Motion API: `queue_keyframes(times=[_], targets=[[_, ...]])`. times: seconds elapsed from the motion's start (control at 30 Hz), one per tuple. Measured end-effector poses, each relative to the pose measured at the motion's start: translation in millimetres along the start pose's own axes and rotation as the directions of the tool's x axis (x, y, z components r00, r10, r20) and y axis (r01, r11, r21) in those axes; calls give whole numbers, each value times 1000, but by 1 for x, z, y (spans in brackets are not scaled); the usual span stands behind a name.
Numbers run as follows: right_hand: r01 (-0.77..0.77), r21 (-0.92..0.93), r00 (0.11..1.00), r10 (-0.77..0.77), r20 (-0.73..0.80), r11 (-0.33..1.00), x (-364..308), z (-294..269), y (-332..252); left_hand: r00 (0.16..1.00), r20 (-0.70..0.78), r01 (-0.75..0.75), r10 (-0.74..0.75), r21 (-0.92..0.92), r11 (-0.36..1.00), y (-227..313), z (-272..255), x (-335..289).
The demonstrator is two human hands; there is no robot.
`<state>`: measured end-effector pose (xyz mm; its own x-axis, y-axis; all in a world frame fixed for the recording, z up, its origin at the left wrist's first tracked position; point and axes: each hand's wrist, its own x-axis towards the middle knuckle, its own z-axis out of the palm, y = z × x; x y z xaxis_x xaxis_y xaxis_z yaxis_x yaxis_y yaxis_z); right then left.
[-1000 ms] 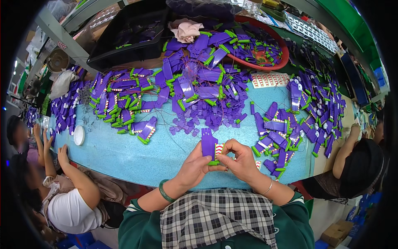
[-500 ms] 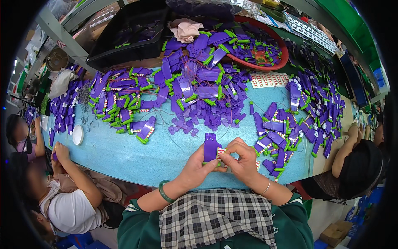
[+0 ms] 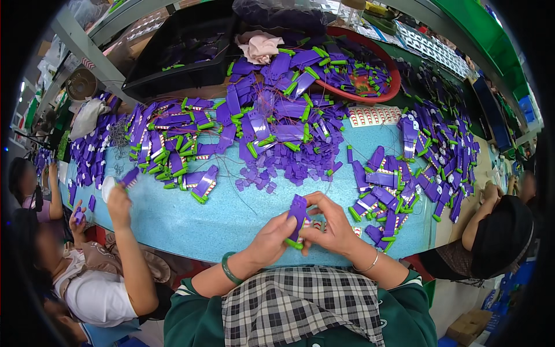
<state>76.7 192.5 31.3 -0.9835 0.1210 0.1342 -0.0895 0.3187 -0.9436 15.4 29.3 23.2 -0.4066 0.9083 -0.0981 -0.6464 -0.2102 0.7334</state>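
L hand (image 3: 267, 239) has its fingers closed on 1 purple piece (image 3: 297, 213), thumb over its face. The piece is held up off the worktop (image 3: 167, 225), tilted, near edge in front of the person, its green end part (image 3: 294, 244) low, toward the person. R hand (image 3: 333, 230) is right beside it, thumb & fingers bent in at the piece's R edge, prob. pinching or pressing there. A red-&-white striped strip (image 3: 306, 222) shows btwn piece & R fingers, partly hidden; can't tell if it's fully stuck down.

Step in hand, my read: fitting/smoothing the strip along that edge, approx. mid-step. Next move calls for: L grip kept firm w/o bending the piece, R fingertips lining the strip up straight, then light pressure along its length. Risk: strip going on crooked or creasing, esp. w/ thumb blocking the view.

Nearby: R pile (image 3: 383, 189) of similar purple-&-green pieces, just beyond R hand; striped sticker sheet (image 3: 374, 116) farther back; big middle heap (image 3: 289, 110) w/ thin wires. 1 co-worker's hand (image 3: 119, 203), far L, holds another purple piece, well apart.
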Motion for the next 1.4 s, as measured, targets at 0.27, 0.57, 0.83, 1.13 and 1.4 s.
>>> queue_keyframes(times=[0.27,0.57,0.83,1.13,1.4], targets=[[-165,331,976,104,193,929,-1,2,0,877,358,442,-321,-338,831,-17,-11,11],[-279,677,954,276,115,681,4,-13,-4,841,158,-347,518,891,292,21,-5,-3],[-402,653,915,312,257,642,5,-13,-8,480,729,-497,489,685,-533,25,-15,10],[-484,642,873,375,312,595,3,-5,-3,422,765,-610,487,636,-472,16,-18,7],[-641,533,763,386,517,553,-20,-8,-8,499,728,-536,470,686,-493,20,-14,-1]])
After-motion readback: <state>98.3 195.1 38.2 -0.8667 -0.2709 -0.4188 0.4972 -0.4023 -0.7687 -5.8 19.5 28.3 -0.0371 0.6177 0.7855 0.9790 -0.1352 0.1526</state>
